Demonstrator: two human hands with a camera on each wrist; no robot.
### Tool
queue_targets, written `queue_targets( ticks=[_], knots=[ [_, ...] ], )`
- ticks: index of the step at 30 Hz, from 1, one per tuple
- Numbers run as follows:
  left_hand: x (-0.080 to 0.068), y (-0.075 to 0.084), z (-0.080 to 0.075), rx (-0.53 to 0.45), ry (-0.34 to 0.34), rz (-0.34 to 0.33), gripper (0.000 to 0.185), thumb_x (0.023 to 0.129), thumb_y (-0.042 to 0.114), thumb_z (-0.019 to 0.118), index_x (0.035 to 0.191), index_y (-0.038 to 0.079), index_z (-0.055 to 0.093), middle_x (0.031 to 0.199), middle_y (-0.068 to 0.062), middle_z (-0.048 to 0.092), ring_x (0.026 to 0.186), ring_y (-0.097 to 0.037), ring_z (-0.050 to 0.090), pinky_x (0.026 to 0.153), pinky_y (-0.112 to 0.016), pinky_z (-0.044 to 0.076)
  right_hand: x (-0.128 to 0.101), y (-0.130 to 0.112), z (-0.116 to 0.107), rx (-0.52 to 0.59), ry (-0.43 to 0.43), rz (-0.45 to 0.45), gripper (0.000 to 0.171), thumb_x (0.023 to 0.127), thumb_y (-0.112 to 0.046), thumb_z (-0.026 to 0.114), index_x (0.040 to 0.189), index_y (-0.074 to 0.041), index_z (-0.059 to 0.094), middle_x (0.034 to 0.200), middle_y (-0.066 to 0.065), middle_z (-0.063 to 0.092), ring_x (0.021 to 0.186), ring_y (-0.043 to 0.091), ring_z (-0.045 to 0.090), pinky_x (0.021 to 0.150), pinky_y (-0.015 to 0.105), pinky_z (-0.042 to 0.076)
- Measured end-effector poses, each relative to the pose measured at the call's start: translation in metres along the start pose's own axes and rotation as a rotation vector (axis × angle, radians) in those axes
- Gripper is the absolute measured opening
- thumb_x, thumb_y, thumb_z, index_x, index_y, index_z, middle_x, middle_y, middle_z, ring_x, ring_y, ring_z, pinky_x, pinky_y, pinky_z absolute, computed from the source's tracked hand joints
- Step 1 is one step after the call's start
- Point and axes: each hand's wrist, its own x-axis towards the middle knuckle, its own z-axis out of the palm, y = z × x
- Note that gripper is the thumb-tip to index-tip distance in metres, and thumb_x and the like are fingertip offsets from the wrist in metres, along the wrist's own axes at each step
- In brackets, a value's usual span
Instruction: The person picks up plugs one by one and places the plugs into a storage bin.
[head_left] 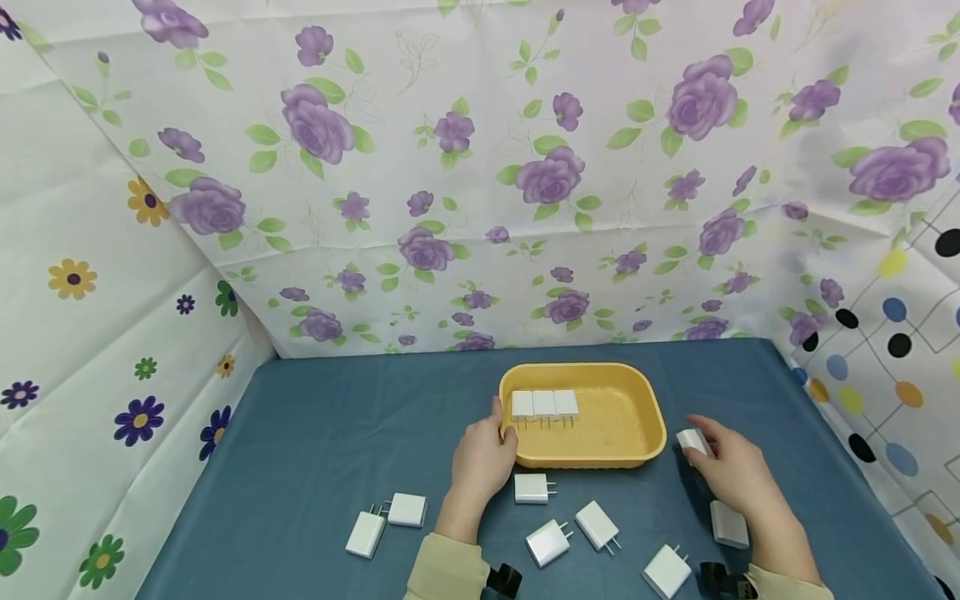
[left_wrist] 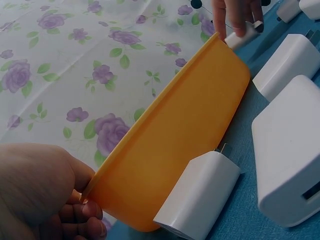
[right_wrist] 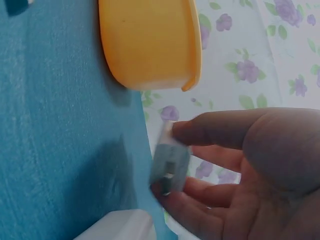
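White plastic plug-in charger block (head_left: 692,440), small and square, sits pinched between the thumb and fingers of the right hand (head_left: 731,471), just right of the shallow yellow plastic tray (head_left: 637,433) on the blue tablecloth (head_left: 315,450). Inside the tray three white chargers (head_left: 543,404) lie in a row. The left hand (head_left: 480,462) grips the tray's near left rim, fingers curled round it. Seven more white chargers (head_left: 532,488) lie loose on the cloth.
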Motion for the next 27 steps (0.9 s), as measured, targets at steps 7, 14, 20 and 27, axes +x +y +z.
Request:
queue_targets(
  ticks=[7,14,20,27],
  knots=[
    [0.001,-0.001,0.000,0.007,0.003,0.008,0.058,0.105,0.017,0.064,0.158,-0.005,0.048,0.109,-0.020,0.076,0.068,-0.016,0.060,0.056,-0.036,0.044,-0.006,-0.010,-0.001,0.134,0.191,0.008,0.062,0.110,-0.038,0.062,0.157,0.000,0.049,0.141,0.034,0.058,0.122,0.050,0.060,0.089,0.062,0.056],
    [0.001,-0.001,0.000,-0.006,-0.005,0.003,0.059,0.105,0.016,0.063,0.158,-0.004,0.047,0.095,-0.017,0.074,0.060,-0.017,0.054,0.053,-0.035,0.038,-0.012,-0.040,0.003,0.308,0.248,-0.030,0.063,0.108,-0.050,0.060,0.159,-0.012,0.053,0.146,0.022,0.059,0.128,0.041,0.058,0.088,0.040,0.058],
    [0.002,-0.001,-0.001,-0.007,-0.004,0.010,0.059,0.106,0.016,0.063,0.158,-0.005,0.047,0.087,-0.016,0.071,0.059,-0.017,0.053,0.052,-0.035,0.037,-0.004,-0.067,0.023,0.418,0.082,-0.134,0.060,0.107,-0.042,0.067,0.154,-0.009,0.056,0.143,0.019,0.061,0.125,0.036,0.061,0.085,0.023,0.053],
    [0.000,-0.001,0.000,-0.002,0.002,0.014,0.058,0.106,0.017,0.063,0.158,-0.004,0.048,0.109,-0.022,0.076,0.065,-0.018,0.056,0.055,-0.037,0.041,0.024,-0.085,0.042,0.412,-0.016,-0.097,0.052,0.106,-0.032,0.069,0.151,-0.009,0.059,0.147,0.021,0.059,0.128,0.038,0.061,0.097,0.046,0.055]
  ],
)
